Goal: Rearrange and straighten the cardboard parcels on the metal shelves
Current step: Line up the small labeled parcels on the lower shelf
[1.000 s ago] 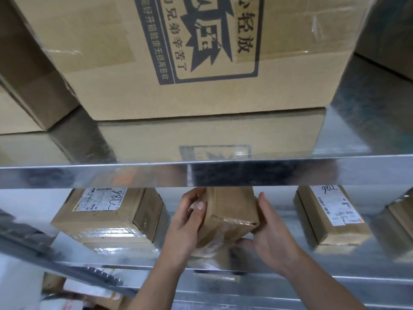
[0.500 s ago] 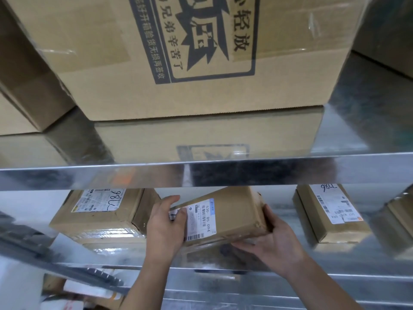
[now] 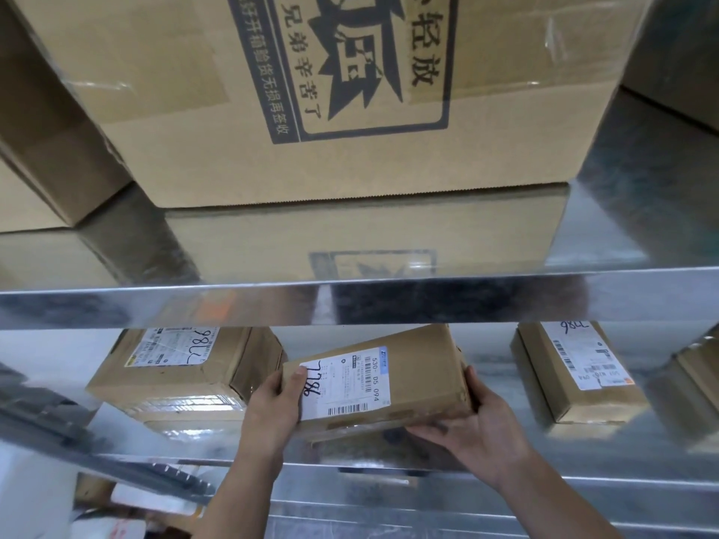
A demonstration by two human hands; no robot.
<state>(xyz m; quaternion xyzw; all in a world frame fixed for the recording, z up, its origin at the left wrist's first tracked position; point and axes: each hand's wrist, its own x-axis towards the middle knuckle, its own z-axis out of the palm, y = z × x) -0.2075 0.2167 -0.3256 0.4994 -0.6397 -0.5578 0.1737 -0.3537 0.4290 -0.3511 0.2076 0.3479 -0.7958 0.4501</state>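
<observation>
My fingers (image 3: 297, 377) are clamped on the small parcel (image 3: 408, 375) from both ends. My left hand (image 3: 272, 410) has its thumb lying over the near corner of the white label (image 3: 342, 383), with the rest wrapped round the left end. My right hand (image 3: 482, 425) cups the right end, thumb up the side and the other fingers tucked under the near bottom edge. Neither hand is nearer than the other; the parcel sits squarely between them.

Its long axis runs from my left hand to my right, but on a slant: the right end is higher and further back, the left end lower and closer to me. So the turn I need, as I judge it, is a swing of the right end until the box lies square to the front lip. Whether its underside touches the lower shelf (image 3: 583, 480) I cannot tell, as the shiny metal only gives back a blurred reflection.

There is room to work. The left parcel (image 3: 183, 371) stands just beside my left hand, and the right parcel (image 3: 576, 375) lies well apart with bare metal between. The metal looks slick, so a box should slide easily. Above, the upper shelf (image 3: 389, 301) hangs low over the parcel and carries a big printed box (image 3: 350, 110), leaving little height for lifting.
</observation>
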